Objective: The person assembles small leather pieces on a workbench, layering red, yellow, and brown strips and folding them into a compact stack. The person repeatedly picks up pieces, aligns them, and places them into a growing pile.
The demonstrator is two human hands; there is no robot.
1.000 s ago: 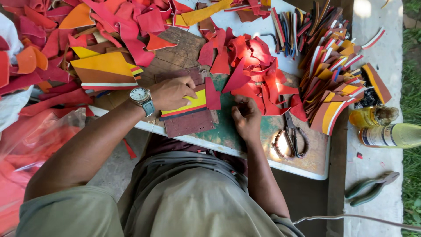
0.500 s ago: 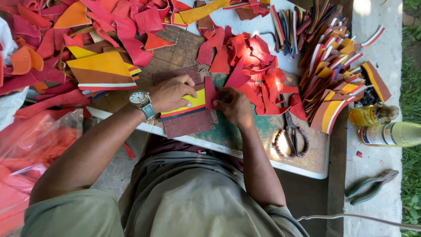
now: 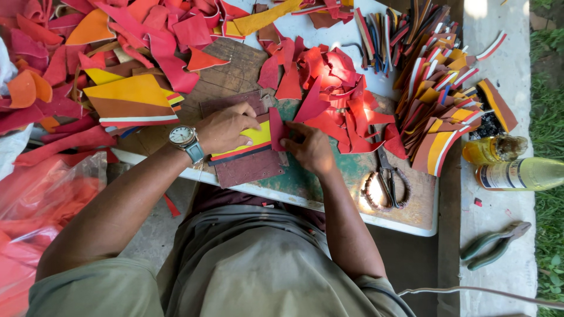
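Observation:
My left hand [image 3: 226, 128], with a wristwatch [image 3: 186, 141] on the wrist, presses down on a layered piece with yellow, red and black stripes [image 3: 252, 141]. That piece lies on a dark maroon rectangle [image 3: 249, 167] at the worktable's near edge. My right hand [image 3: 308, 147] pinches a small red scrap [image 3: 276, 129] and holds it against the right end of the striped piece. Both hands touch the same stack.
Heaps of red, pink and orange offcuts [image 3: 147, 35] cover the far table. Striped strips [image 3: 440, 100] are piled at right. Scissors [image 3: 385, 179] lie by my right hand. Two bottles [image 3: 514, 173] and pliers [image 3: 493, 243] rest on the concrete ledge. A plastic bag of scraps [image 3: 35, 217] sits at left.
My right hand has moved left from the green mat to the striped piece, bringing a red scrap against its right end. The left hand stayed pressed on the stack.

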